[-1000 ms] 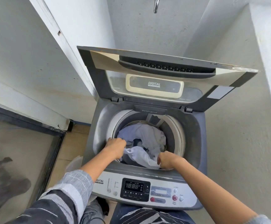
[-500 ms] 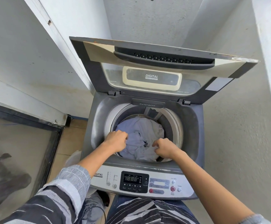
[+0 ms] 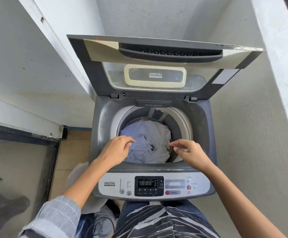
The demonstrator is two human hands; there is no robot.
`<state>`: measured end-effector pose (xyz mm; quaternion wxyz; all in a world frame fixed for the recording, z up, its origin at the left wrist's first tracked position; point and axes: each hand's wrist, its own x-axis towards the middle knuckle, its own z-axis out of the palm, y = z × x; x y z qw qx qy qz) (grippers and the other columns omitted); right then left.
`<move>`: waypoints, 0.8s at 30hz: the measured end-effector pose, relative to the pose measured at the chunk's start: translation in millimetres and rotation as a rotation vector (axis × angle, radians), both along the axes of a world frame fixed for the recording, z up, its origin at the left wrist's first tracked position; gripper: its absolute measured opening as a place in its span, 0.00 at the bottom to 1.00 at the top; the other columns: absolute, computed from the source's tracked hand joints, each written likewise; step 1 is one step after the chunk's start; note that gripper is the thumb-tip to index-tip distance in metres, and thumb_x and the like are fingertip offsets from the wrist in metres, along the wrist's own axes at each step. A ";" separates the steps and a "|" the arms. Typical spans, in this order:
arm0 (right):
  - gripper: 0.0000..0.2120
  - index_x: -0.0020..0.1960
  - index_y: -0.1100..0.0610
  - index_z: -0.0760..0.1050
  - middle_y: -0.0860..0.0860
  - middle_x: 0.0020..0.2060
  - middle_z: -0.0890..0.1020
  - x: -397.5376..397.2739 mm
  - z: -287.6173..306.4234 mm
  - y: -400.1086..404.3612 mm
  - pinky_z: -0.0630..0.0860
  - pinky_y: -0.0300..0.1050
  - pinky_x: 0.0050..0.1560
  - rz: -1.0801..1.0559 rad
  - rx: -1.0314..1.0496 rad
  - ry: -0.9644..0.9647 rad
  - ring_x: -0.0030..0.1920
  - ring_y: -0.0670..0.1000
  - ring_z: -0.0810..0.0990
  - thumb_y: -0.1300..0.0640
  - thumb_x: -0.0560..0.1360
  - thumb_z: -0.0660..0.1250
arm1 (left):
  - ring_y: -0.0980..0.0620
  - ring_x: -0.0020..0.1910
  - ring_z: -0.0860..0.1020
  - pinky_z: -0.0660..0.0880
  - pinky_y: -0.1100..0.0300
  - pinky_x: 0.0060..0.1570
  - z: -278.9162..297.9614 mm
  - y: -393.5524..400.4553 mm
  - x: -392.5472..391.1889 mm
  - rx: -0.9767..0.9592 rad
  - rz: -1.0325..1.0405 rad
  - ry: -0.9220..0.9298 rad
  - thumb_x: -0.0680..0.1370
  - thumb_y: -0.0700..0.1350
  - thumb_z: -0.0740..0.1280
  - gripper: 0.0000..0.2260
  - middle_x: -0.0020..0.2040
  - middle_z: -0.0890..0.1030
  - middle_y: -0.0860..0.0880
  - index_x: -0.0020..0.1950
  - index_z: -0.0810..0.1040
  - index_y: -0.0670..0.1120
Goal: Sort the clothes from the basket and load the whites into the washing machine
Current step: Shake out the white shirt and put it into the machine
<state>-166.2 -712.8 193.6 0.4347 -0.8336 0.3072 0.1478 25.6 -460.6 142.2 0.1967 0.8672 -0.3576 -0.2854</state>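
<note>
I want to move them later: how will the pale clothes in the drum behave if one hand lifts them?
The pale clothes lie crumpled in soft folds, so they would probably hang floppy. They look dry and thin, so likely light. The pieces overlap, so one may drag another along.

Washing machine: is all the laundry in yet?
Done: whites lie in the drum, under the raised lid. In hand: nothing; the left hand and right hand hover over the drum with loose fingers. Left: shutting the lid. The basket isn't clearly visible, so more clothes may wait.
</note>
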 end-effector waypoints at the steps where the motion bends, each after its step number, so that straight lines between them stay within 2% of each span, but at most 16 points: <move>1: 0.11 0.62 0.51 0.84 0.42 0.56 0.86 -6.3 5.1 3.8 0.72 0.21 0.52 -0.048 0.008 -0.033 0.56 0.35 0.81 0.59 0.83 0.68 | 0.56 0.56 0.80 0.77 0.57 0.59 0.7 4.0 -1.0 -0.026 0.010 0.025 0.85 0.43 0.63 0.13 0.62 0.83 0.55 0.65 0.82 0.53; 6: 0.11 0.59 0.48 0.85 0.39 0.53 0.87 -36.3 17.3 21.1 0.77 0.30 0.55 -0.215 0.023 -0.143 0.56 0.36 0.83 0.61 0.82 0.70 | 0.58 0.52 0.81 0.75 0.62 0.53 6.9 17.3 -6.6 -0.087 0.081 0.077 0.84 0.46 0.66 0.11 0.59 0.84 0.57 0.64 0.82 0.56; 8: 0.14 0.59 0.49 0.85 0.39 0.52 0.87 -45.9 16.0 25.6 0.78 0.29 0.52 -0.242 0.019 -0.156 0.55 0.35 0.83 0.64 0.82 0.69 | 0.59 0.52 0.81 0.74 0.64 0.52 14.1 16.3 -12.6 -0.092 0.077 0.064 0.84 0.46 0.66 0.10 0.59 0.84 0.56 0.64 0.82 0.55; 10: 0.15 0.59 0.49 0.85 0.38 0.52 0.86 -53.7 17.3 28.5 0.76 0.25 0.51 -0.233 0.031 -0.173 0.55 0.33 0.82 0.66 0.82 0.68 | 0.60 0.54 0.81 0.77 0.62 0.55 27.5 12.8 -23.5 -0.106 0.082 0.049 0.84 0.47 0.66 0.11 0.60 0.83 0.56 0.64 0.82 0.55; 12: 0.14 0.58 0.48 0.85 0.36 0.50 0.86 -60.7 21.5 27.9 0.75 0.22 0.50 -0.221 0.041 -0.207 0.55 0.32 0.82 0.65 0.81 0.69 | 0.61 0.54 0.80 0.79 0.58 0.58 44.1 8.3 -37.1 -0.137 0.106 0.022 0.84 0.48 0.65 0.11 0.59 0.83 0.57 0.65 0.82 0.55; 14: 0.13 0.58 0.47 0.85 0.36 0.49 0.87 -69.0 25.2 24.4 0.75 0.23 0.50 -0.220 0.057 -0.252 0.54 0.33 0.83 0.64 0.81 0.70 | 0.62 0.53 0.80 0.78 0.61 0.56 58.0 5.6 -52.9 -0.170 0.135 -0.010 0.84 0.48 0.65 0.11 0.58 0.83 0.58 0.65 0.82 0.56; 16: 0.13 0.58 0.46 0.85 0.38 0.50 0.87 -83.3 29.6 21.0 0.75 0.25 0.51 -0.193 0.066 -0.298 0.54 0.35 0.83 0.62 0.81 0.71 | 0.63 0.53 0.79 0.75 0.66 0.53 71.4 5.5 -74.9 -0.196 0.170 -0.048 0.84 0.49 0.65 0.11 0.58 0.83 0.59 0.64 0.81 0.57; 19: 0.11 0.57 0.47 0.85 0.39 0.51 0.88 -107.1 34.2 12.3 0.76 0.31 0.55 -0.150 0.094 -0.327 0.54 0.36 0.84 0.60 0.80 0.71 | 0.62 0.54 0.80 0.79 0.61 0.56 86.7 9.0 -115.9 -0.220 0.236 -0.063 0.84 0.50 0.65 0.10 0.59 0.83 0.59 0.64 0.81 0.58; 24: 0.08 0.56 0.49 0.86 0.41 0.48 0.88 -151.8 40.8 5.0 0.80 0.37 0.54 -0.114 0.130 -0.361 0.50 0.38 0.86 0.59 0.79 0.73 | 0.59 0.56 0.82 0.78 0.57 0.59 99.3 13.4 -221.9 -0.252 0.352 -0.151 0.84 0.50 0.66 0.10 0.60 0.84 0.58 0.63 0.82 0.56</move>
